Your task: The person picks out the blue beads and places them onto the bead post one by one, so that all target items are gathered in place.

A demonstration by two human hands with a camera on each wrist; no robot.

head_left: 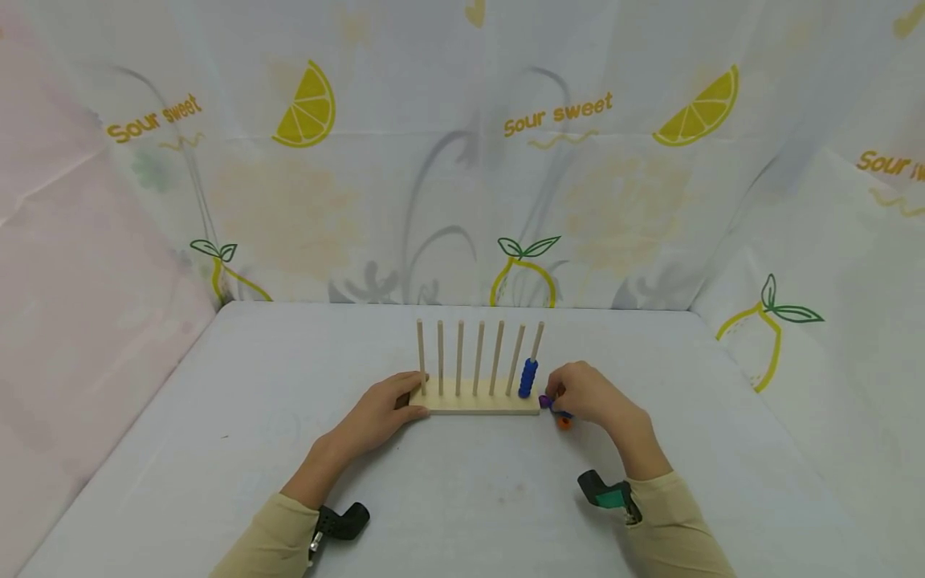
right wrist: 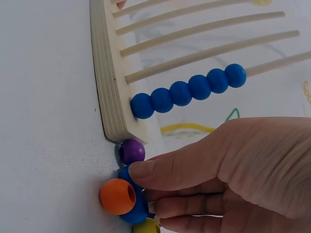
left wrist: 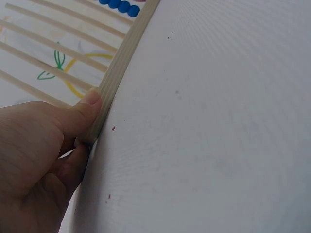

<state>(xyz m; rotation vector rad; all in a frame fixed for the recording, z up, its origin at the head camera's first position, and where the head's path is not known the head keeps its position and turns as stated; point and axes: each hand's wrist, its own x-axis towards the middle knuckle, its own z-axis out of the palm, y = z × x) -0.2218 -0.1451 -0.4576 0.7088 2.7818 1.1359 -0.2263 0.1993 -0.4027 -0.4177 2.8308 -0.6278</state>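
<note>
A wooden peg rack (head_left: 470, 408) with several upright rods stands on the table. Its rightmost rod carries a stack of blue beads (right wrist: 181, 93); the other rods are bare. My left hand (head_left: 376, 413) grips the left end of the base, thumb on the front edge. Just off the right end, my right hand (head_left: 585, 393) pinches a blue bead (right wrist: 126, 177) with the thumb; the opposing fingertip is hidden. Around it lie a purple bead (right wrist: 132, 152) by the base corner, an orange bead (right wrist: 116, 196), another blue bead (right wrist: 139, 209) and a yellow bead (right wrist: 146, 226).
A white cloth covers the table (head_left: 470, 498). Behind it hangs a curtain (head_left: 433, 201) printed with lemons. Each forearm wears a dark wrist device, one on the left (head_left: 345, 522) and one on the right (head_left: 607, 494).
</note>
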